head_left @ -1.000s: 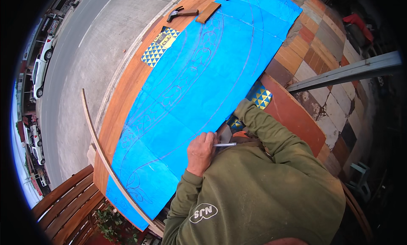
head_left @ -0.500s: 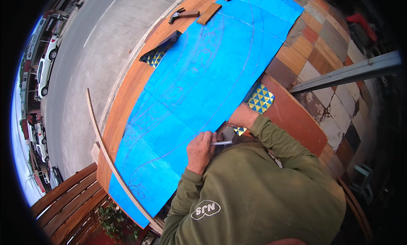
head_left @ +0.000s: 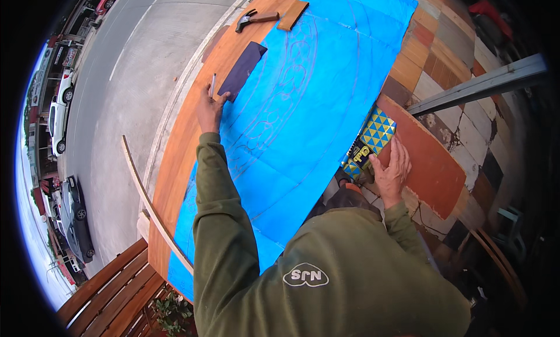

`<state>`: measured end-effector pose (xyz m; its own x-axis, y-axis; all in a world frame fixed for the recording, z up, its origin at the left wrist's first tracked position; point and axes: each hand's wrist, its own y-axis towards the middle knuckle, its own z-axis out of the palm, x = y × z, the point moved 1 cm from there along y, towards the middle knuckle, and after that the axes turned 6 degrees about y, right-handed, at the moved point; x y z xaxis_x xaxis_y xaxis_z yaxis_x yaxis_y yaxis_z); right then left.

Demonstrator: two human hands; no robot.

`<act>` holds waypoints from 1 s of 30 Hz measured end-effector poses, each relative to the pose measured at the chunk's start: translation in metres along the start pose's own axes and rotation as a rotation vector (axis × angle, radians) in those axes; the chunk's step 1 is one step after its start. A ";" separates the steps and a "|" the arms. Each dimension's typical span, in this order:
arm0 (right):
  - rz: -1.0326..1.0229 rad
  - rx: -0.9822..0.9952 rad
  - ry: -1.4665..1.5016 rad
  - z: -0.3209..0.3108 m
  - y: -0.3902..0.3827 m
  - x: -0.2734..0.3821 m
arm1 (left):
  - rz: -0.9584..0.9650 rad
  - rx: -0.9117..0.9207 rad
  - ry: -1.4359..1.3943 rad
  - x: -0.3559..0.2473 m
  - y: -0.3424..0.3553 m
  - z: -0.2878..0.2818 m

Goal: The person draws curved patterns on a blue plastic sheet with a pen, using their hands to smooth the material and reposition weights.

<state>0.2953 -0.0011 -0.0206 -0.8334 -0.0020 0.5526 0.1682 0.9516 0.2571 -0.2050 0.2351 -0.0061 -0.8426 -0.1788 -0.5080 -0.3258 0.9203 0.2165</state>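
Observation:
My left hand [head_left: 210, 110] is closed around a slim pale pen [head_left: 213, 84], which points up and away. Its fingertips touch the near end of a dark purple sheet [head_left: 242, 71] lying across the left edge of a large blue sheet [head_left: 303, 133]. Curling scrollwork and long curves are drawn on the blue sheet. My right hand [head_left: 392, 170] has its fingers stretched out. It rests against a spiral notebook [head_left: 379, 130] with blue and yellow triangles, at the right edge of the blue sheet. The thumb lies by a dark label on its cover.
Wooden boards [head_left: 181, 124] lie beneath the blue sheet. A claw hammer [head_left: 256, 19] and a wood block [head_left: 293, 15] sit at the far end. A thin curved strip [head_left: 149, 200] crosses the near left corner. A reddish panel [head_left: 429, 162] and metal post [head_left: 478, 85] stand right.
My left hand has moved far left with the pen, from the blue sheet's near edge to the purple sheet. That sheet's raised corner now lies flat. My right hand has come out beside the notebook.

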 end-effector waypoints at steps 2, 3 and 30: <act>0.074 -0.008 -0.085 -0.001 -0.002 0.009 | 0.054 0.066 -0.023 0.025 0.038 0.018; 0.224 -0.002 0.184 0.000 -0.008 0.019 | 0.031 0.133 -0.039 0.048 0.050 0.022; 0.959 -0.191 1.146 0.042 -0.070 0.063 | -0.077 0.399 -0.306 0.126 0.081 0.015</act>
<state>0.2085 -0.0550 -0.0374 0.4653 0.2621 0.8454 0.5343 0.6784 -0.5044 -0.3314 0.2917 -0.0652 -0.6388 -0.1967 -0.7438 -0.1427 0.9803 -0.1367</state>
